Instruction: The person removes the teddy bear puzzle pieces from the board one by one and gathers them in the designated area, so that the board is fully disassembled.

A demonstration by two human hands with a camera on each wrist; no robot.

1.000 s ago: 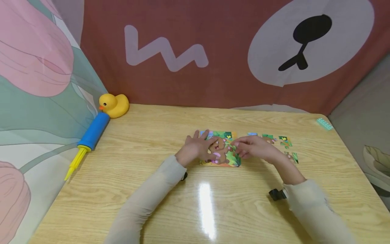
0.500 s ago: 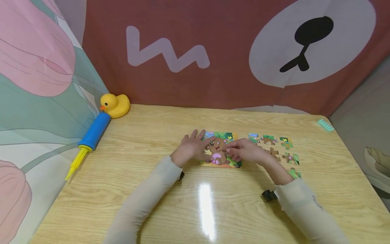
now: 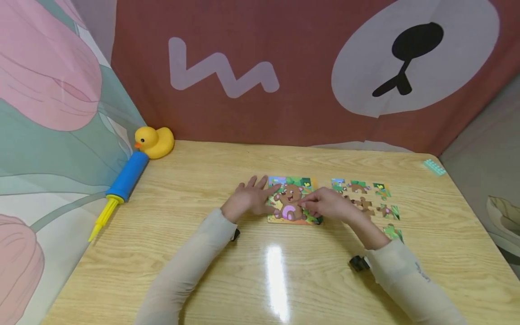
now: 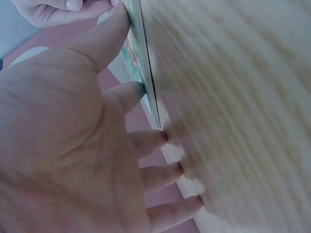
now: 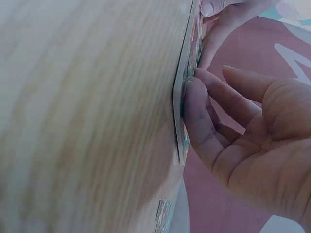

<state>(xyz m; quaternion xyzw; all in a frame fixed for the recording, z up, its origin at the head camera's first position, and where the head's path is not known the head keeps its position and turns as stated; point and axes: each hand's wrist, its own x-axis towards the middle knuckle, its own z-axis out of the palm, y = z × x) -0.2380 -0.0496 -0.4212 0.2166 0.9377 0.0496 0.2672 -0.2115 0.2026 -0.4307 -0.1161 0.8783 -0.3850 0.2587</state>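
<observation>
A flat jigsaw puzzle with a brown bear picture [image 3: 290, 210] lies on the wooden table between both hands. My left hand [image 3: 248, 198] rests at its left edge with fingers spread; in the left wrist view the thumb and index fingertip touch the puzzle board [image 4: 136, 53], while other fingertips touch the table. Over the right half of the picture is my right hand [image 3: 327, 203], thumb and index tips close together on the surface. In the right wrist view, its fingertips [image 5: 194, 92] meet the puzzle's face; whether they pinch a piece is hidden.
Several loose puzzle pieces [image 3: 363, 204] lie right of the board. A yellow rubber duck [image 3: 156, 142] and a blue pump [image 3: 129, 176] stand along the left edge. A mint toy brick [image 3: 434, 167] lies at the far right corner. A printed cloth [image 3: 300, 113] hangs behind.
My right hand has moved left from beside the puzzle onto its middle right, uncovering loose pieces. My left hand has slid left, so more of the bear shows.
</observation>
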